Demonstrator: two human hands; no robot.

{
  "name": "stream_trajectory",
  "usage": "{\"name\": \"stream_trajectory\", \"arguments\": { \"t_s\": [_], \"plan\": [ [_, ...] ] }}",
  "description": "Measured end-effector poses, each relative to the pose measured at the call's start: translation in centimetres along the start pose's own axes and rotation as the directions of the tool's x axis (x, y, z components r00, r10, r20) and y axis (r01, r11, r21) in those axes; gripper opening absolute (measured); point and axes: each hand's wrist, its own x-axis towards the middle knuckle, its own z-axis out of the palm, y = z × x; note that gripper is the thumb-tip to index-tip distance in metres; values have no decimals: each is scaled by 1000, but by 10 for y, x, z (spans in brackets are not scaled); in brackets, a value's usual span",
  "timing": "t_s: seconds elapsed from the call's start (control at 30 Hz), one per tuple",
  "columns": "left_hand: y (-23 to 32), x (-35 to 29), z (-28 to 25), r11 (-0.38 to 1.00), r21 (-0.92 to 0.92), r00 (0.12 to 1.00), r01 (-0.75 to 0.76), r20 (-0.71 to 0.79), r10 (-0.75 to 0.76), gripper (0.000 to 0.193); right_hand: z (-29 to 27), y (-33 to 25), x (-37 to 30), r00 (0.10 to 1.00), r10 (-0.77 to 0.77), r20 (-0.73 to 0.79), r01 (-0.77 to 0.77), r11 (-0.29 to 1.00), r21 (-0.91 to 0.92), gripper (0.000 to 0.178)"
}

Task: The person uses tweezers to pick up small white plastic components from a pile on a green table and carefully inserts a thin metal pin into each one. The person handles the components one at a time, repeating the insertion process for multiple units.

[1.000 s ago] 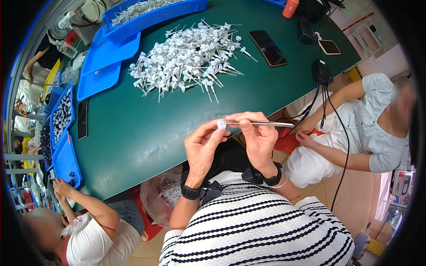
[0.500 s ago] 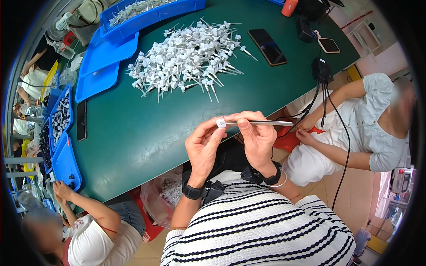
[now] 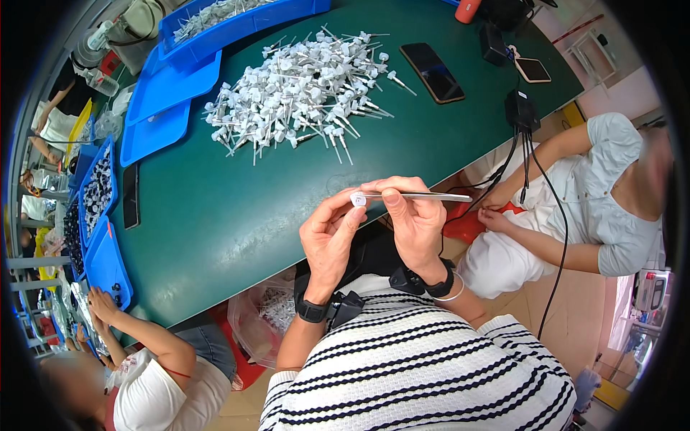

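My left hand [image 3: 325, 241] pinches a small white plastic piece [image 3: 358, 199] between thumb and fingertips, above the table's near edge. Metal tweezers [image 3: 442, 196] lie in the grip of my right hand [image 3: 417, 233], thumb pressed on their side. Their tip end reaches the white piece; its exact contact is too small to make out. Both hands are close together, fingertips nearly meeting. Beyond them on the green table [image 3: 237, 208] lies a large heap of white pieces with thin stems [image 3: 298, 93].
Blue trays [image 3: 172, 82] and a blue bin [image 3: 244, 21] stand at the far left, with a tray of dark parts [image 3: 99, 188] nearer. Phones [image 3: 431, 72] lie about. Cables [image 3: 528, 144] hang at the right. Co-workers sit on both sides; a clear bag [image 3: 262, 323] sits below the table.
The tweezers have tilted slightly, and the white piece has turned a little in my left fingertips. The left co-worker's hands have shifted slightly.
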Motion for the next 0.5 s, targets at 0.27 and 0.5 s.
{"name": "stream_trajectory", "arguments": {
  "t_s": [0.27,0.5],
  "plan": [
    [0,0,0,1000,0,1000,8,-3,-8,26,-2,-2,0,1000,-14,9,14,1000,-24,18],
    [2,-1,2,1000,-4,1000,4,4,-4,26,-1,-2,-1,999,-29,-17,28,999,-39,18]
  ]
}}
